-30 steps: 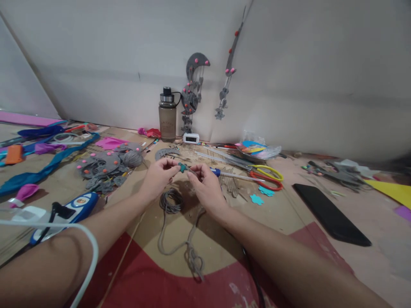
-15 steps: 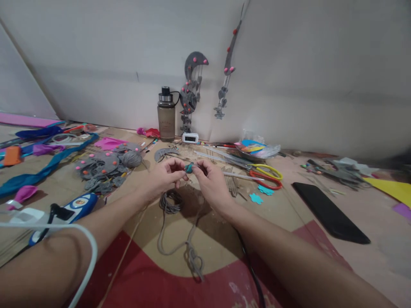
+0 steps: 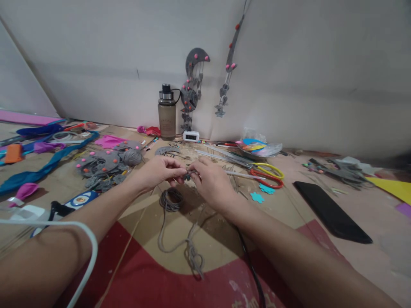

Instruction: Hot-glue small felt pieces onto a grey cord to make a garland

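Right up close, a white cable [image 3: 95,252] is arcing over the L forearm at the bottom-left edge. Just ahead, a knotted grey cord [image 3: 192,256] is lying on the cardboard sheet [image 3: 144,226], running up to a small coil of cord [image 3: 171,199] sitting just below the hands. Both hands are meeting mid-frame: L hand [image 3: 157,171] is pinching thumb & forefinger tight on a small dark piece [image 3: 187,175], and R hand [image 3: 213,182] is closing its fingertips on the same piece from the other side, other fingers curled in. Piece is being held btwn the two sets of fingertips, just beyond the coil; too small to tell what it is. To the R, teal flower cutouts [image 3: 257,196] and yellow/red-handled scissors [image 3: 268,174] are lying near the R hand; a flat black slab [image 3: 330,211] is lying well apart. To the L, a blue & white gadget [image 3: 80,200] is lying beside the forearm, w/ grey felt shapes [image 3: 99,164] and a grey yarn ball [image 3: 132,157] beyond. Farther back, a brown water bottle [image 3: 167,113] and a white digital clock [image 3: 191,136] are standing by the wall, w/ a grey felt moon mobile [image 3: 194,81] hanging above.
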The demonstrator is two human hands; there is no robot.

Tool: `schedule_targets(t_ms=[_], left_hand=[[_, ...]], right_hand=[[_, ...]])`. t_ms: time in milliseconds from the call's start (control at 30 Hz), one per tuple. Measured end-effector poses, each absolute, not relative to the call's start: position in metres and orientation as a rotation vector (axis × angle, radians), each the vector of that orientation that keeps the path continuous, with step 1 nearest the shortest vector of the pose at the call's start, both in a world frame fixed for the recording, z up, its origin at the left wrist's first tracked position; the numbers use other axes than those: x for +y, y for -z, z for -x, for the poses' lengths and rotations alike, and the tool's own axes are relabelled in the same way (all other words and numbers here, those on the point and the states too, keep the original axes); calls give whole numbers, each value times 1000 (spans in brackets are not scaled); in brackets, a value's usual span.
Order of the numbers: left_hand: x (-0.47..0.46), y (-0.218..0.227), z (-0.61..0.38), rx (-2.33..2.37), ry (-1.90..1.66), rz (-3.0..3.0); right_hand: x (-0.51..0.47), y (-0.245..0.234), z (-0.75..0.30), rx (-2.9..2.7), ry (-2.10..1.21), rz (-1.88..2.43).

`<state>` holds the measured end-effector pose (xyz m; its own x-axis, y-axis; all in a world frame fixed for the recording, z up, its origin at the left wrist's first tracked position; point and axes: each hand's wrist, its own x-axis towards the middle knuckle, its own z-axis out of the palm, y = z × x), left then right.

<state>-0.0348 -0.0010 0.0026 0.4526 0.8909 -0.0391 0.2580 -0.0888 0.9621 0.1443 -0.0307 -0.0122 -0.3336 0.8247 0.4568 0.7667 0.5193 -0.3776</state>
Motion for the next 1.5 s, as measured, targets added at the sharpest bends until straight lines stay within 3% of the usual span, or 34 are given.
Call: schedule_targets(t_ms=[767,967,1133,1233,1500], left_hand=[[3,11,28,946,-1125,-1121],[15,12,39,1007,-1261,-1004],[18,14,43,1025,-1341,-977],[17,14,42,1024,-1359,-960],[16,16,40,1026,-1397,-899]], right_hand=[[-32,19,-139,-2108,-252,1003],[-24,-6,-169,-2005,-119,1698],[-20,18,-178,-2085,-168,2088],[-15,34,-180,-1998,-267,2034],[-2,35,-181,-1412,-910,1765]])
